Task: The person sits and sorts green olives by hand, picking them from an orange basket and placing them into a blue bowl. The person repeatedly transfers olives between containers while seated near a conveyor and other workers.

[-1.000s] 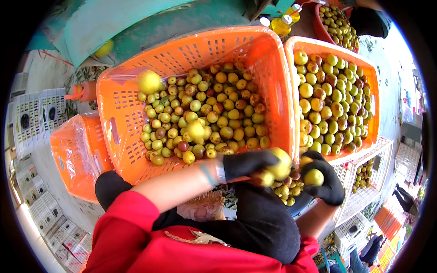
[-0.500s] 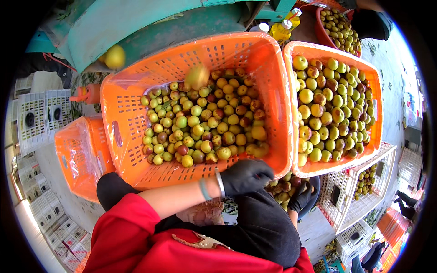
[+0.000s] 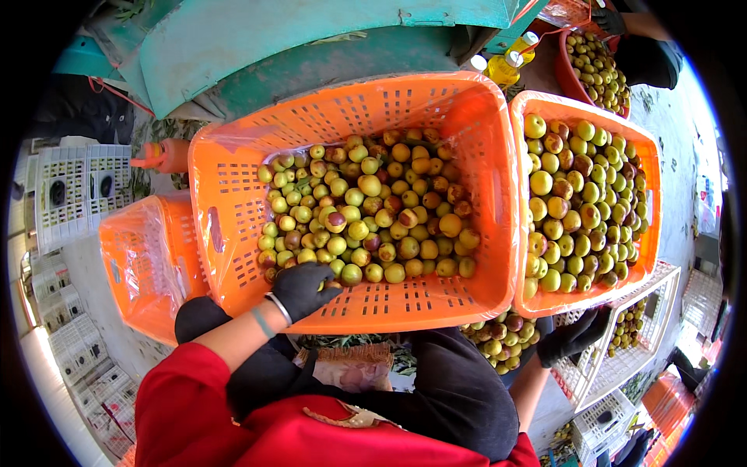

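A large orange plastic crate, lined with clear film, holds a spread of green and reddish-brown jujubes. Over its near left side, my left hand in a black glove has its fingers curled on a jujube. My right hand, gloved too, is stretched out with nothing visible in it, beside a white slatted crate. Between my right knee and the orange crate, more jujubes sit in a container whose rim is mostly hidden.
A second orange crate, filled with jujubes, stands against the first on the right. At left are a film-covered orange crate and white crates. Green machinery edges the far side, near yellow bottles. Another person's gloved hand is by a red tub.
My left hand has moved left and into the big crate's near side. My right hand has swung right, from the near jujubes to the white crate. Two airborne jujubes are gone from the air.
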`<state>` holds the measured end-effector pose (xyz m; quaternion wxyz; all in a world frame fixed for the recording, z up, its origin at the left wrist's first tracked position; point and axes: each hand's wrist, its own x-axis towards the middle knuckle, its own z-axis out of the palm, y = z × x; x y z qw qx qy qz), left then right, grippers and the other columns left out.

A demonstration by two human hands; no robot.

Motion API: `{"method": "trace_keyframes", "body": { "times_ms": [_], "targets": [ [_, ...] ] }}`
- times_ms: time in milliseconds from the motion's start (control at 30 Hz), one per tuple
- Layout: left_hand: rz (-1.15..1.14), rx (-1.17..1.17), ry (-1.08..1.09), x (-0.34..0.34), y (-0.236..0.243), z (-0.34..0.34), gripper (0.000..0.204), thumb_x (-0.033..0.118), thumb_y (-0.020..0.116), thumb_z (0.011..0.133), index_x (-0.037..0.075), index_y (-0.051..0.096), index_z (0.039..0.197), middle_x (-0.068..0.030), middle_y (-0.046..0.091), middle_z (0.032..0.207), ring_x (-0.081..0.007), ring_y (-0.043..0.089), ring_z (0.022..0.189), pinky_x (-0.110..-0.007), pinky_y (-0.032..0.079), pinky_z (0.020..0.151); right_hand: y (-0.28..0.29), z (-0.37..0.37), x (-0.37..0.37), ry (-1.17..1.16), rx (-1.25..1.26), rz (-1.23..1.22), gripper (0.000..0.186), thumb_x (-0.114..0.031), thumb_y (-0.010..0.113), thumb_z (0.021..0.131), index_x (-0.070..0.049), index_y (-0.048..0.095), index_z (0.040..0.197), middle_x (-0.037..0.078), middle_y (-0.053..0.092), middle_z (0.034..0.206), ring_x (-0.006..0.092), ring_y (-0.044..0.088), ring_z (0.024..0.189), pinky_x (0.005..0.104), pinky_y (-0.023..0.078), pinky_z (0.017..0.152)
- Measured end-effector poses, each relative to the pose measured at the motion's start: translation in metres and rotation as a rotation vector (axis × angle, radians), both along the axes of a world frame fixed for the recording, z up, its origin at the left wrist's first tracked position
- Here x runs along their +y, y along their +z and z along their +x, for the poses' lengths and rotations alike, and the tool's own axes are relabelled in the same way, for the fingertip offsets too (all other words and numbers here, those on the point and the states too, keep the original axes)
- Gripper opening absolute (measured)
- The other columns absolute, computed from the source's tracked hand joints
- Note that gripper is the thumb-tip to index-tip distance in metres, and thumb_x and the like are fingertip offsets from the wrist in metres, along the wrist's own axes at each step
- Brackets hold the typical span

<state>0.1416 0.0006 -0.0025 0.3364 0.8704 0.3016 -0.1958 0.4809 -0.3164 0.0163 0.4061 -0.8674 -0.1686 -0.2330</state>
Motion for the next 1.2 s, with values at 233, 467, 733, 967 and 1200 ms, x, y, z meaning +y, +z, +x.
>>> {"method": "trace_keyframes", "body": {
  "times_ms": [233, 467, 733, 967, 1200],
  "targets": [
    [-0.028, 0.166, -0.109, 0.054, 0.001, -0.009, 0.025, 0.025, 0.052, 0.084, 0.014, 0.067, 0.101, -0.0145, 0.065, 0.088, -0.0317, 0.063, 0.08, -0.042, 0.049, 0.071, 0.043, -0.025, 0.167, 0.831, 0.17, -0.332, 0.027, 0.003, 0.058, 0.08, -0.005, 0.061, 0.106, 0.014, 0.062, 0.104, 0.0286, 0.061, 0.093, 0.0347, 0.049, 0.079],
    [0.129, 0.163, -0.049, 0.049, -0.045, 0.058, 0.036, 0.037, 0.063, 0.078, 0.01, 0.063, 0.101, -0.0145, 0.065, 0.089, -0.0332, 0.062, 0.086, -0.042, 0.05, 0.074, -0.028, -0.05, 0.185, 0.912, 0.316, -0.961, 0.039, -0.01, 0.057, 0.08, -0.01, 0.051, 0.119, 0.018, 0.056, 0.105, 0.0364, 0.058, 0.093, 0.0423, 0.05, 0.078],
    [0.02, 0.337, -0.288, 0.05, -0.038, 0.049, 0.047, 0.038, 0.065, 0.077, 0.013, 0.057, 0.116, -0.0177, 0.056, 0.104, -0.0337, 0.062, 0.086, -0.043, 0.05, 0.076, -0.018, -0.059, 0.199, 0.937, 0.704, -1.2, 0.059, -0.025, 0.066, 0.077, -0.01, 0.04, 0.128, 0.024, 0.054, 0.101, 0.0404, 0.058, 0.091, 0.0472, 0.05, 0.076],
    [-0.091, 0.157, -0.232, 0.033, -0.021, 0.012, 0.028, 0.031, 0.054, 0.083, 0.01, 0.056, 0.101, -0.0161, 0.056, 0.098, -0.035, 0.06, 0.085, -0.046, 0.048, 0.071, -0.043, -0.059, 0.204, 1.18, 0.92, -1.295, 0.058, -0.04, 0.067, 0.073, -0.01, 0.05, 0.12, 0.018, 0.063, 0.105, 0.034, 0.061, 0.096, 0.044, 0.049, 0.08],
    [-0.457, 0.077, -0.06, 0.05, 0.011, -0.034, 0.033, 0.024, 0.067, 0.07, 0.011, 0.055, 0.097, -0.013, 0.061, 0.089, -0.0337, 0.06, 0.083, -0.041, 0.048, 0.07, -0.022, -0.061, 0.219, 1.264, 0.838, -1.556, 0.035, -0.038, 0.065, 0.072, -0.012, 0.065, 0.094, 0.017, 0.066, 0.09, 0.0339, 0.063, 0.087, 0.0432, 0.051, 0.076]
  ]
}}
